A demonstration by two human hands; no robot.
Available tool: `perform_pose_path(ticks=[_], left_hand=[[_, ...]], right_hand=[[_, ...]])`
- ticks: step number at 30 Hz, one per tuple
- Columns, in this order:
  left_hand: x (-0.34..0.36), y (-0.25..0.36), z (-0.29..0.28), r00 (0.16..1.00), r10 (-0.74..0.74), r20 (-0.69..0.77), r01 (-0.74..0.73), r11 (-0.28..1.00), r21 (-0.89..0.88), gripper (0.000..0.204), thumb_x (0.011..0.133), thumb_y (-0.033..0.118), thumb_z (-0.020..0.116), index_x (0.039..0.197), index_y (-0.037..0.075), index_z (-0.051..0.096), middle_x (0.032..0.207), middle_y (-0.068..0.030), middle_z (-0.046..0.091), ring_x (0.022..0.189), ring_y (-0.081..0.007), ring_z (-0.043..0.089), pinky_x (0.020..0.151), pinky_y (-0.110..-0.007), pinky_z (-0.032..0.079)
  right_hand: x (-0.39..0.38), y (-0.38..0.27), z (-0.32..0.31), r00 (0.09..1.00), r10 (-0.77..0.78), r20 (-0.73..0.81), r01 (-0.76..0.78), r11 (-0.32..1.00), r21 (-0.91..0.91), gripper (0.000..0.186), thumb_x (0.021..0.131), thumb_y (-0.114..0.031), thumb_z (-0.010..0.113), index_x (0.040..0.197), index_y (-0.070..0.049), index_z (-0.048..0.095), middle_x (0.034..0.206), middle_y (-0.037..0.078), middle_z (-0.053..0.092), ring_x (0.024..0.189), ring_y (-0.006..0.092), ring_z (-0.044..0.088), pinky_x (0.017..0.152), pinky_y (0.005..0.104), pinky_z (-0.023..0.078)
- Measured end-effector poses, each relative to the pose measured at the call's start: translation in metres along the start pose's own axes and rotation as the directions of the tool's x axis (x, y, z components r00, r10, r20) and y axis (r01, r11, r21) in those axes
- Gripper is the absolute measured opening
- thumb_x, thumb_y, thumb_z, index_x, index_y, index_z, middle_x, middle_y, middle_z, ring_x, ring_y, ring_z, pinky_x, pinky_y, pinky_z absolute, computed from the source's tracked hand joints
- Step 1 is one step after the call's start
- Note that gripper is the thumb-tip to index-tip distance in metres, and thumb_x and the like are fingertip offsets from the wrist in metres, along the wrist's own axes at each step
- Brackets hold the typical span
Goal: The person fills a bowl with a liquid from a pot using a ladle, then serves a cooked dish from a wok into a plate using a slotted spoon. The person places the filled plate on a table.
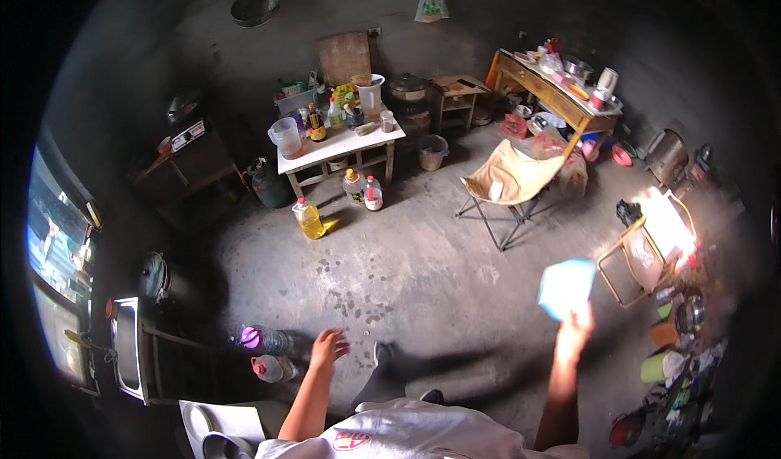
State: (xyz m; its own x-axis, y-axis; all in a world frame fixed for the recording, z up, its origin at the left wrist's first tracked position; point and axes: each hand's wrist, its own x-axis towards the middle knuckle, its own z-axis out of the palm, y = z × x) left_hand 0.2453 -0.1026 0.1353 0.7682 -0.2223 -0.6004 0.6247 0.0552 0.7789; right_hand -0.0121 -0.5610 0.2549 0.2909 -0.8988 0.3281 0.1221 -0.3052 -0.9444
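Observation:
My right hand (575, 329), raised at the right in bright light, grips the lower edge of a flat pale blue-white sheet (567, 287). Glare washes it out, so whether it is cloth or paper cannot be told. Over the floor in front of my body, my left hand (329, 347) is empty with its fingers apart. Near it on the left stand a bottle with a purple top (264, 339) and a clear jug with a red cap (274, 368). A tan folding chair (514, 174) stands beyond my right hand, with a small white thing on its seat.
Ahead is a white-topped table (338, 149) crowded with bottles and jugs. An oil bottle (308, 218) stands on the floor before it. A wooden desk (543, 90) fills the far right. A metal-framed chair (643, 252) and clutter line the right side. Wet spots mark the floor (431, 272).

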Motion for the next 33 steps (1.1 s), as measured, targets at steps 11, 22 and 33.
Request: perform_pose_path(ticks=[11,22,33], left_hand=[[0.287,0.143,0.113,0.998,0.033,-0.055,-0.034,0.999,-0.025,0.024,0.090,0.021,0.057,0.109,0.007,0.057,0.098,-0.0103,0.060,0.079,-0.0249,0.064,0.067,-0.037,0.056],[0.454,0.305,0.374,0.968,0.061,0.242,-0.056,0.998,-0.031,0.032,0.092,0.015,0.054,0.122,0.007,0.046,0.114,-0.0097,0.051,0.100,-0.0287,0.057,0.078,-0.045,0.057],[0.559,0.410,0.532,0.792,-0.179,0.584,0.337,0.925,-0.174,0.070,0.088,0.054,0.057,0.140,0.012,0.036,0.133,-0.0169,0.045,0.120,-0.0367,0.050,0.100,-0.054,0.042]], right_hand=[[0.116,0.168,0.272,0.405,0.733,0.546,-0.895,0.441,0.072,0.022,0.088,-0.024,0.066,0.099,-0.006,0.064,0.087,0.002,0.064,0.081,0.0141,0.060,0.077,0.0321,0.048],[0.443,0.148,0.399,0.916,-0.287,-0.281,0.203,0.935,-0.292,0.018,0.083,0.004,0.056,0.101,0.006,0.056,0.093,0.007,0.059,0.086,0.0182,0.054,0.079,0.0298,0.045],[0.530,0.207,0.625,0.393,0.169,0.904,0.211,0.940,-0.267,0.025,0.083,-0.026,0.069,0.090,-0.004,0.059,0.080,0.017,0.063,0.075,0.0322,0.062,0.067,0.0397,0.048]])
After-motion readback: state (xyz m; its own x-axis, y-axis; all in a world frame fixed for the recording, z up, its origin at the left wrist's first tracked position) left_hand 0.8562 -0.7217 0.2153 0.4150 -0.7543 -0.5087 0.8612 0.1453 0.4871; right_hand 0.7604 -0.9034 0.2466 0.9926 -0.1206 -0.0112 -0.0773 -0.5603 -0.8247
